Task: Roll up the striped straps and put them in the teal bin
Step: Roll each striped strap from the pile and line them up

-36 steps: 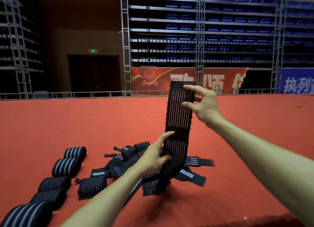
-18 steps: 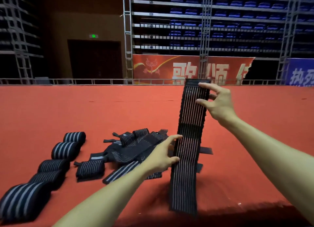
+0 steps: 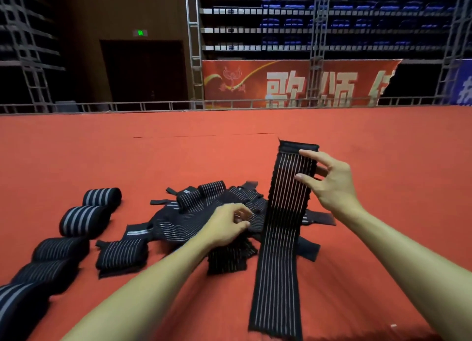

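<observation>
My right hand (image 3: 332, 187) pinches a long black strap with thin white stripes (image 3: 281, 251) near its top end and holds it upright. The strap's lower end trails on the red carpet close to me. My left hand (image 3: 229, 224) hovers with curled fingers just left of that strap, apart from it, with nothing seen in it. It is over a tangled pile of unrolled striped straps (image 3: 204, 213). Several rolled striped straps (image 3: 84, 220) lie in a row at the left. No teal bin is in view.
The red carpet (image 3: 127, 157) stretches far ahead to a low metal railing (image 3: 153, 105). Scaffolding, tiered blue seats and a red banner stand beyond it. A folded strap (image 3: 122, 256) lies between the rolls and the pile.
My left hand has let go of the upright strap and curled its fingers over the pile. My right hand has lowered the strap's top end.
</observation>
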Demonstrator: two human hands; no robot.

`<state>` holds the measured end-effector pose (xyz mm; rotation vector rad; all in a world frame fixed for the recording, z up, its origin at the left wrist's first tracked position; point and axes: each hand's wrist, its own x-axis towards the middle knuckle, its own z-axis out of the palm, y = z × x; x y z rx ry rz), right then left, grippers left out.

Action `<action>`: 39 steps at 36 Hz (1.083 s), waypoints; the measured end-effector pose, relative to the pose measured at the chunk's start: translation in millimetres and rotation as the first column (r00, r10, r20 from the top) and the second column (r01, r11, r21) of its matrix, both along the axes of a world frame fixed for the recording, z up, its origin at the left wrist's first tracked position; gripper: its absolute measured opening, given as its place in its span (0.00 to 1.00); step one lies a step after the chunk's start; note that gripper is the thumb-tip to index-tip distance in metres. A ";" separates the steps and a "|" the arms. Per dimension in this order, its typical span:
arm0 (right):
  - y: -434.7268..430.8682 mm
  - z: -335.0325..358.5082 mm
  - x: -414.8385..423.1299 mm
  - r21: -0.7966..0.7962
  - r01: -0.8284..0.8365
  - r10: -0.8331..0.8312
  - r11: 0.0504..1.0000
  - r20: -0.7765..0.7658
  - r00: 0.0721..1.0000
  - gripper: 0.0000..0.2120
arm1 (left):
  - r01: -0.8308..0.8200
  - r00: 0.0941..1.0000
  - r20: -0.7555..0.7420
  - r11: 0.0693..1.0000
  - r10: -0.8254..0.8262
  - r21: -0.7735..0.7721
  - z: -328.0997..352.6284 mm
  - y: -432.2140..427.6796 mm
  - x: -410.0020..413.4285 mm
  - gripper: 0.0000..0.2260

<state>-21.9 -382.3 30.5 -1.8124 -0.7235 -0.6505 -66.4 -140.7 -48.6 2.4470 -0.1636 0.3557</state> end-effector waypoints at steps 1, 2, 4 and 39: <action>0.8 -3.6 2.6 0.008 -0.006 0.006 1.000 -0.002 1.000 0.24 | -0.034 0.999 -0.005 0.999 0.034 0.019 1.6 6.8 5.1 0.10; 2.0 -7.5 5.2 0.015 -0.014 0.014 1.000 -0.006 1.000 0.24 | -0.065 0.998 -0.006 0.997 0.066 0.035 2.6 13.1 10.4 0.09; 4.2 -15.7 11.2 0.023 -0.034 0.035 0.999 -0.017 0.999 0.24 | -0.122 0.992 -0.009 0.990 0.123 0.064 3.9 23.9 22.1 0.10; 5.9 -51.2 18.7 -0.032 -0.048 0.045 0.998 -0.072 0.996 0.26 | -0.061 0.935 -0.351 0.998 0.055 -0.007 45.4 70.6 57.7 0.29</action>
